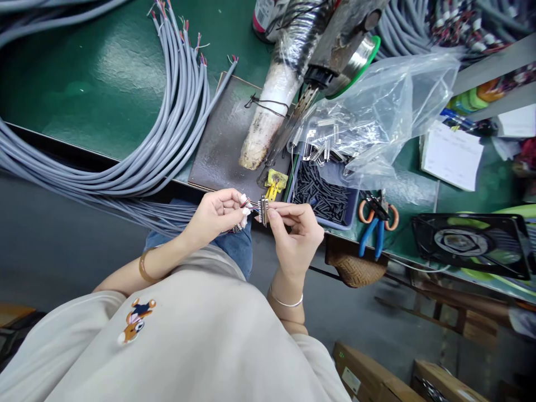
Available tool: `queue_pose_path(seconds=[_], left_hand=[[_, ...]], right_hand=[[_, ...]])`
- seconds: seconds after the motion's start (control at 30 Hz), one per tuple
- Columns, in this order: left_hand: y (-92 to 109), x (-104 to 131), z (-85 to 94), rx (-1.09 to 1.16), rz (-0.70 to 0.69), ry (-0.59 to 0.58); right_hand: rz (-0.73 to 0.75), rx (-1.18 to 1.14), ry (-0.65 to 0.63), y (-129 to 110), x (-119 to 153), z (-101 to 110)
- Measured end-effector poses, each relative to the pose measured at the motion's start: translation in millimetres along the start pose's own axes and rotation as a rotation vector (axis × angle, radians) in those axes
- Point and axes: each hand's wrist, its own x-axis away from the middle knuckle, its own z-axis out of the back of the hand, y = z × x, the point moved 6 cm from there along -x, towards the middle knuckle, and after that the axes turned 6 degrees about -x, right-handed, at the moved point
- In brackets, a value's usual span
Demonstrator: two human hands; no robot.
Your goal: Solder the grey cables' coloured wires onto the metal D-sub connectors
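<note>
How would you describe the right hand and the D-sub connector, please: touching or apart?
Touching. The head view shows the right hand pinching the D-sub connector at its edge, with no gap visible.

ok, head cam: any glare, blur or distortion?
Head view: pale glare on the glossy green tabletop, bright highlights on the crumpled clear plastic bag; same view, brown cardboard boxes at lower right look dim and soft; same view, apparent wide-angle stretch toward the edges; same view, the silver multi-pin connector is small, pins discernible.
</note>
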Motion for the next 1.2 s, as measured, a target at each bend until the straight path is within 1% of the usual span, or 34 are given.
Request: queue_pose_path(seconds=[0.1, 0.3, 0.37, 0.53, 0.6, 0.67, 0.77, 0.87, 0.9, 0.93, 0.97, 1.0, 1.1, 1.13, 1.17, 1.2], left_hand=[[0.6, -0.9, 0.0, 0.011, 0.012, 0.027], [-1.3, -0.9, 0.8, 0.014, 0.036, 0.019], [-2.1, -0.3, 0.9, 0.001, 0.042, 0.014], [-2.4, 0.7, -1.2, -0.012, 0.035, 0.006], [-2.4, 0.8, -1.3, -0.006, 0.024, 0.004], [-2.6, 1.0, -0.4, 0.011, 0.012, -0.005], [-2.8, 1.8, 1.0, 0.039, 0.001, -0.035], [-3.3, 3.2, -0.7, 0.032, 0.022, -0.081], [-3.5, 3.5, -1.5, 0.026, 0.034, -0.085], [-3.5, 3.6, -2.0, 0.022, 0.045, -0.077], [-3.5, 3.5, -2.1, 0.020, 0.055, -0.057], [-3.4, 3.2, -2.0, 0.017, 0.065, -0.032], [-2.4, 2.3, -2.1, -0.003, 0.090, 0.034], [-1.8, 2.1, -2.3, -0.010, 0.098, 0.049], [-1.2, 1.9, -2.6, -0.016, 0.104, 0.059], [-0.5, 1.8, -2.8, -0.020, 0.105, 0.066]], right_hand=[[-0.024, 0.006, -0.018, 2.8, 0.6, -2.7], [-0.129, -0.055, -0.071, 10.1, -0.5, -4.8], [-0.097, -0.032, -0.093, 8.2, -1.8, -4.8], [0.124, 0.021, -0.091, -2.6, -0.5, -4.9], [0.147, 0.019, -0.083, -3.1, 0.9, -5.4], [0.104, 0.024, -0.066, -0.7, 0.3, -5.2], [-0.009, 0.059, -0.059, 4.5, -3.6, -4.4], [-0.115, 0.053, -0.145, 10.6, -6.2, -7.6], [-0.122, 0.064, -0.152, 11.7, -6.0, -7.1], [-0.104, 0.093, -0.126, 11.5, -5.4, -4.3], [-0.055, 0.132, -0.064, 9.4, -4.0, 0.8], [0.029, 0.171, 0.022, 4.8, -1.4, 7.5], [0.415, 0.200, 0.310, -20.3, 17.4, 29.3], [0.524, 0.197, 0.363, -28.3, 24.9, 33.8], [0.588, 0.214, 0.375, -34.6, 30.2, 35.6], [0.591, 0.258, 0.346, -38.4, 32.0, 34.4]])
